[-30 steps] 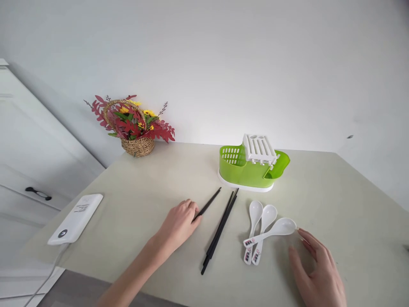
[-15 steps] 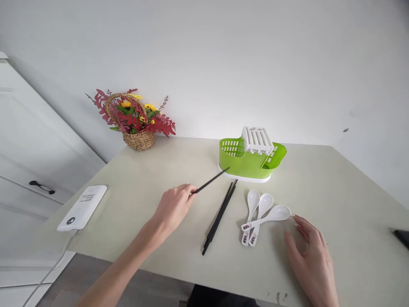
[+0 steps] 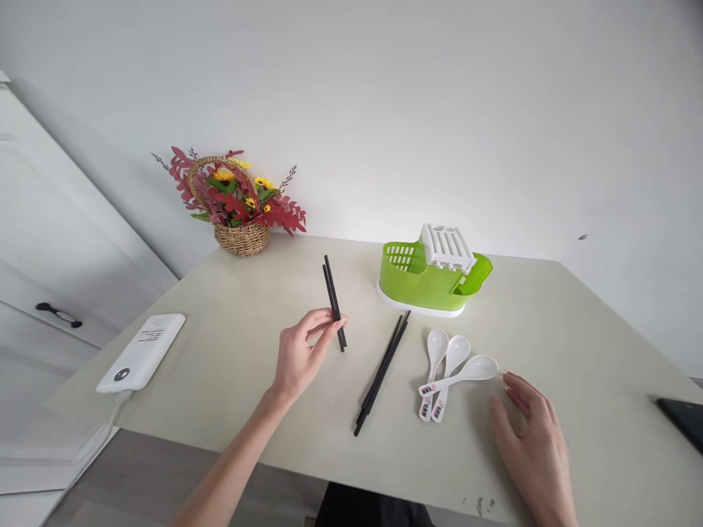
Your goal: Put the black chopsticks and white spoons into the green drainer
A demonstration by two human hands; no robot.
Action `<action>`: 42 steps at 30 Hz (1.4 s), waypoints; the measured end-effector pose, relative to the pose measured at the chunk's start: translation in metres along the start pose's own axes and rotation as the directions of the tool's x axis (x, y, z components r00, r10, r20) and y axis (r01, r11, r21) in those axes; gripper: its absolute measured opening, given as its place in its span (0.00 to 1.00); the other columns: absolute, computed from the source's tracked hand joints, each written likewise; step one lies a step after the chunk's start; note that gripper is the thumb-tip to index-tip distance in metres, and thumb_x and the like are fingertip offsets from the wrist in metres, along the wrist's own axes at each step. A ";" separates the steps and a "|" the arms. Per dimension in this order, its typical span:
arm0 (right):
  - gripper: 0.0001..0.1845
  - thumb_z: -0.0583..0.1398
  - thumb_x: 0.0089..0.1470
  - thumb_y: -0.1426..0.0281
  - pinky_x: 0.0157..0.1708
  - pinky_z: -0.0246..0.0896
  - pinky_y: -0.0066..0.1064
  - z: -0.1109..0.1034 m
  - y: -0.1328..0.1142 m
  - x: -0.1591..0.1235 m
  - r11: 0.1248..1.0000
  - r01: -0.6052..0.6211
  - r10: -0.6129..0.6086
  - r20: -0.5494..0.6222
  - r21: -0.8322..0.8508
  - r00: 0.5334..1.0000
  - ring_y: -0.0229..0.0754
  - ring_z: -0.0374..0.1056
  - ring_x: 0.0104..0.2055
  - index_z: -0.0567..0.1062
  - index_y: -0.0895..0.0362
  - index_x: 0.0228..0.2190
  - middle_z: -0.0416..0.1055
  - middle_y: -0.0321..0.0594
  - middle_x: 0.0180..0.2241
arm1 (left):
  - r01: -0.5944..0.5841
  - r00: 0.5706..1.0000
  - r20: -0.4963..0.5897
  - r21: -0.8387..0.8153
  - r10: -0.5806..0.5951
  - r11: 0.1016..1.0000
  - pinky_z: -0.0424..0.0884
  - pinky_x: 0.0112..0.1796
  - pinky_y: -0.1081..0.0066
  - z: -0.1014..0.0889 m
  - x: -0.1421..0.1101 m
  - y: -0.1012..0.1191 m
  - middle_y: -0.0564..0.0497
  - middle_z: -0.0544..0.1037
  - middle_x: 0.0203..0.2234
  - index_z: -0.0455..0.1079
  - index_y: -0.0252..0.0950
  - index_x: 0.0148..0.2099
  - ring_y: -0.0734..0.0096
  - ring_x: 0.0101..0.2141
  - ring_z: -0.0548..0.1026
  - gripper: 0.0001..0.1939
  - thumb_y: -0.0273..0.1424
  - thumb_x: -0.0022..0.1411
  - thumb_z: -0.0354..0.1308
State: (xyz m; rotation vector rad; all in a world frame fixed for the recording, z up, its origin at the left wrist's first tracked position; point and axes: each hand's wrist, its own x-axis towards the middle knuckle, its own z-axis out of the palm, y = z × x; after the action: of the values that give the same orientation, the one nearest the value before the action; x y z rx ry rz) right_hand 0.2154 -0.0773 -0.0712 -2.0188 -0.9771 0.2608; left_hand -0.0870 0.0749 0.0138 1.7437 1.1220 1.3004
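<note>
My left hand (image 3: pixel 307 345) is closed on a pair of black chopsticks (image 3: pixel 332 289), pinched between thumb and fingers above the table and pointing steeply up. More black chopsticks (image 3: pixel 381 375) lie bunched on the table to the right of that hand. Beyond them stands a green cutlery holder (image 3: pixel 414 284) with a white slotted top (image 3: pixel 447 247) and a white base. Three white spoons (image 3: pixel 477 367) lie overlapping in front of the holder, printed handles towards me. My right hand (image 3: pixel 532 439) rests on the table beside them, thumb and fingers apart, fingertips close to the nearest spoon's bowl.
A wicker basket of artificial flowers (image 3: pixel 242 240) stands at the back left, near the wall. At the table's left edge lies a white power bank (image 3: pixel 141 353) with a cable. Part of a black object (image 3: pixel 681 421) shows at the right edge.
My left hand has turned the chopsticks from slanting right to nearly upright, and both sticks now show. My right hand stays by the spoons. The camera view has shifted slightly.
</note>
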 end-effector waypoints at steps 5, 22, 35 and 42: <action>0.30 0.58 0.58 0.53 0.53 0.63 0.49 -0.001 0.001 0.000 0.999 -0.012 0.012 0.001 -0.048 1.000 0.59 0.70 0.58 0.71 0.55 0.56 0.70 0.50 0.59 | -0.018 0.999 -0.030 0.018 0.019 1.000 0.82 0.50 0.62 -0.011 -0.008 -0.008 0.47 0.86 0.41 0.77 0.39 0.45 0.58 0.44 0.85 0.13 0.43 0.68 0.63; 0.29 0.58 0.59 0.53 0.48 0.64 0.45 -0.001 0.003 0.000 1.000 -0.003 0.004 0.021 -0.017 1.000 0.58 0.69 0.58 0.71 0.55 0.56 0.70 0.49 0.60 | 0.013 0.993 0.118 0.011 -0.014 1.000 0.81 0.50 0.63 -0.013 -0.003 -0.018 0.46 0.86 0.43 0.75 0.38 0.46 0.60 0.44 0.85 0.13 0.43 0.70 0.61; 0.22 0.55 0.66 0.52 0.48 0.69 0.34 0.004 -0.063 -0.060 0.896 0.211 -0.355 0.343 0.391 0.870 0.47 0.75 0.50 0.76 0.49 0.53 0.78 0.43 0.51 | 0.399 0.912 0.306 -0.504 -0.273 0.766 0.81 0.48 0.58 0.060 -0.061 0.049 0.41 0.85 0.41 0.74 0.34 0.44 0.55 0.43 0.85 0.17 0.42 0.62 0.69; 0.28 0.49 0.68 0.46 0.26 0.57 0.27 -0.011 -0.065 -0.054 0.900 0.003 -0.245 0.501 0.436 0.830 0.38 0.58 0.22 0.75 0.53 0.37 0.60 0.30 0.19 | 0.445 0.889 0.340 -0.488 -0.306 0.751 0.82 0.47 0.59 0.090 -0.066 0.070 0.42 0.86 0.38 0.76 0.35 0.41 0.55 0.41 0.85 0.18 0.44 0.59 0.72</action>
State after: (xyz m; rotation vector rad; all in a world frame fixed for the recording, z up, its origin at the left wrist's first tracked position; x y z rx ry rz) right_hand 0.1488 -0.1017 -0.0236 -1.4879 -1.2699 0.9372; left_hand 0.0076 -0.0154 0.0271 1.1211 0.7920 0.9927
